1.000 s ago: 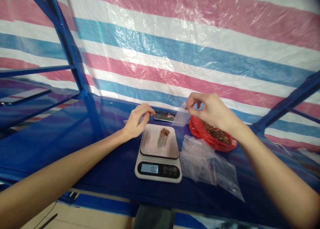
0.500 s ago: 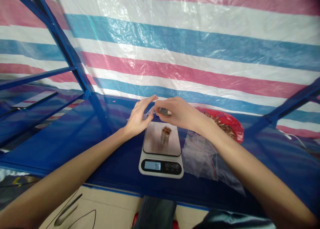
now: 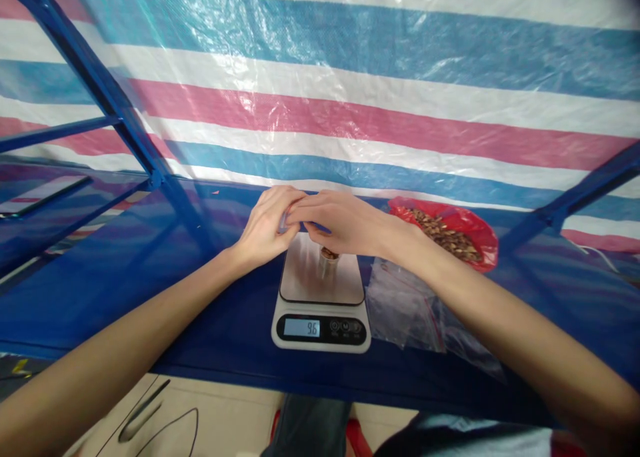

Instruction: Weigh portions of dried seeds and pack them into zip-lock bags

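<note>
Behind the kitchen scale (image 3: 320,297), my left hand (image 3: 270,220) and my right hand (image 3: 340,220) meet, fingers bent and touching. A bit of clear plastic bag (image 3: 283,222) shows between them; most of it is hidden by the fingers. On the scale's plate stands a small clear cup (image 3: 329,265) with brown dried pieces in it, its top partly covered by my right hand. The display (image 3: 303,328) reads 9.6.
To the right lies an open red bag (image 3: 483,237) of brown dried pieces. Flat clear zip bags (image 3: 405,310) lie beside the scale, under my right forearm. Blue metal posts (image 3: 100,77) rise at the left, and a striped plastic sheet (image 3: 350,137) hangs behind the blue shelf (image 3: 220,337).
My hands have come closer together, and my right hand now covers part of the cup's top. The view has shifted slightly. The scale reading stays the same.
</note>
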A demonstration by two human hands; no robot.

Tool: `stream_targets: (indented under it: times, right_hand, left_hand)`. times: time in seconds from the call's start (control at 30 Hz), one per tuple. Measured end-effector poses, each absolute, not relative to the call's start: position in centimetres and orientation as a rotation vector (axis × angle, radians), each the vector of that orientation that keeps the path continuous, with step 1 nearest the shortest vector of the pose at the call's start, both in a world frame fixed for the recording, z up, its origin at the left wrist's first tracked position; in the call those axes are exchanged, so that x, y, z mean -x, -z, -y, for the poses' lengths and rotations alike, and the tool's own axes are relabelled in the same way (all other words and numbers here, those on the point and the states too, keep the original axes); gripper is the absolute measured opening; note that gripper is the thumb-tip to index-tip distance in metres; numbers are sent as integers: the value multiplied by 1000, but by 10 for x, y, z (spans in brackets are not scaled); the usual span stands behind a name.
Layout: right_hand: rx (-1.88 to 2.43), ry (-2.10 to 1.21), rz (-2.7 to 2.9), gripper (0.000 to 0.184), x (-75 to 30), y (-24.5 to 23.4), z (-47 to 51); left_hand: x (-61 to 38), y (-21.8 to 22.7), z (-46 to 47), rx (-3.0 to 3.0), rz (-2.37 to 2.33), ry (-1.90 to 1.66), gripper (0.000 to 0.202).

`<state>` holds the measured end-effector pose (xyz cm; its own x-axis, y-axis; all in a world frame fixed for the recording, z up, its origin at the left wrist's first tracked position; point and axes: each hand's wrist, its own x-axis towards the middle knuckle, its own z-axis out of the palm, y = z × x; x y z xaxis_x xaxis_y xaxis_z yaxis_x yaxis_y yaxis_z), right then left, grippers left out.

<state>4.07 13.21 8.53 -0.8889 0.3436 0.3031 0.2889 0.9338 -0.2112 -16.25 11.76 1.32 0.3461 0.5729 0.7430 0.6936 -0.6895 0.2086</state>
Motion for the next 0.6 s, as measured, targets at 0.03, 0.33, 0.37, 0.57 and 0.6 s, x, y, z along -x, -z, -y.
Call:
stream_targets:
  times: [0.03,0.33,0.37,0.57,0.6]
  right_hand:
    - [409,-126,2813,27,-39,-81,-132]
    - [401,-104,2762,40,-46,-104,-120]
    - [481,-150,2644,41,-59,-116,-121]
    - [1273,-157,2450,24,-200,-124,-156]
    - [1414,-223,2475,22,-223,-112,-162]
  left_hand:
    - [162,-14,-117,2453,1177,1237,37]
    - [170,-9,-122,2434,1186,1120,24]
    - [170,-8,-123,2424,1215,1125,23]
    - [168,-11,-124,2371,1325,1045,26]
    - [167,-12,-124,2366,1328,1026,23]
